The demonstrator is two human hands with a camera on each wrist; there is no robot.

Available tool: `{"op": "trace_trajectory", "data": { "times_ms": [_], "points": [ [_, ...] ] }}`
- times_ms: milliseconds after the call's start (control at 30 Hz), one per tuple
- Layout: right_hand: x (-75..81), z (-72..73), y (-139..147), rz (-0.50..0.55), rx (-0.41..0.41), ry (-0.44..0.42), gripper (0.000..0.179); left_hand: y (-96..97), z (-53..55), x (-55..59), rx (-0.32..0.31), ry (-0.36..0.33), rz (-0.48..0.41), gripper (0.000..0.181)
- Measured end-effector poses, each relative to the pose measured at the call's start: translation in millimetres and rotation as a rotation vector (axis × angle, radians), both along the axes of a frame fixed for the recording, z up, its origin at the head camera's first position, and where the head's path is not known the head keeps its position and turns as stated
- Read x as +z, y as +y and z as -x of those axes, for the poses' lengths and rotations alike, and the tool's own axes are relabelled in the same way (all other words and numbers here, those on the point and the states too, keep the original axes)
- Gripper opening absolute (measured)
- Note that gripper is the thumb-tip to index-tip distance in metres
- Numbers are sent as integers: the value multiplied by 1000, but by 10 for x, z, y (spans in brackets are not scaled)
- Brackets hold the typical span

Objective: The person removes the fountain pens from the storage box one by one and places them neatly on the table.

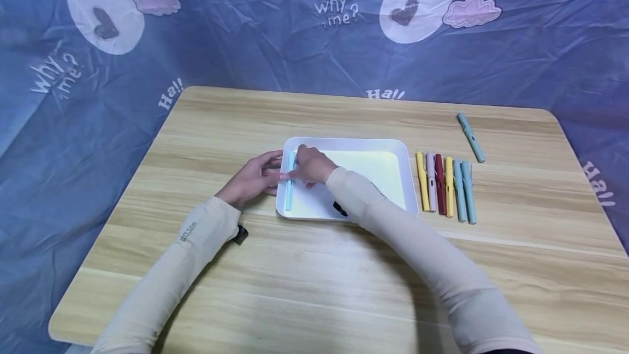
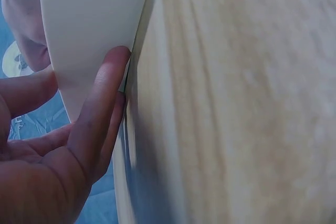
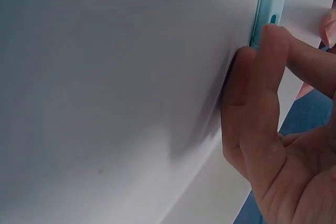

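A white rectangular tray (image 1: pixel 363 140) lies on the wooden table, with a light blue pen (image 1: pixel 289 196) inside it along the left wall. My right hand (image 1: pixel 314 166) reaches into the tray and pinches this pen around its middle; in the right wrist view the fingertips meet the pen (image 3: pixel 270 4) close over the tray floor. At the tray's left side my left hand (image 1: pixel 249 179) holds the wall. The left wrist view has its thumb at the rim and its fingers along the outer face of the tray wall (image 2: pixel 97 19).
Just right of the tray several capped pens stand side by side: yellow (image 1: pixel 422 182), lilac (image 1: pixel 431 184), dark red (image 1: pixel 440 184), another yellow and two blue-green (image 1: pixel 459 190). A lone blue-green pen (image 1: pixel 470 136) lies farther back. Blue printed cloth (image 1: pixel 275 31) hangs behind the table.
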State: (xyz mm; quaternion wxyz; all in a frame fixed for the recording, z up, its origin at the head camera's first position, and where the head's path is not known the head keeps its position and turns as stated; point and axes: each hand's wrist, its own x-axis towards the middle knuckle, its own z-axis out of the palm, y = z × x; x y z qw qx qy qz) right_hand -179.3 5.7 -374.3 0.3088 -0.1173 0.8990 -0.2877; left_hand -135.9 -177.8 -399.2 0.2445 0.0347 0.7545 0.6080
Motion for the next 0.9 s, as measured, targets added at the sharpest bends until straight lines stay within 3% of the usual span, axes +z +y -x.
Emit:
{"op": "trace_trajectory", "data": {
  "times_ms": [167, 433, 700, 900],
  "points": [
    [-8, 23, -7, -54, -1, 3, 58, 9, -5, -5, 6, -4, -14, 70],
    [-32, 76, 50, -124, -13, 33, 36, 17, -22, 2, 8, 8, -17, 70],
    [-33, 64, 99, -111, -10, 75, 20, 21, -20, 7, 6, 7, -24, 70],
    [-40, 70, 148, -89, -38, 67, 25, 13, -19, -2, 5, 10, -21, 70]
  ]
}}
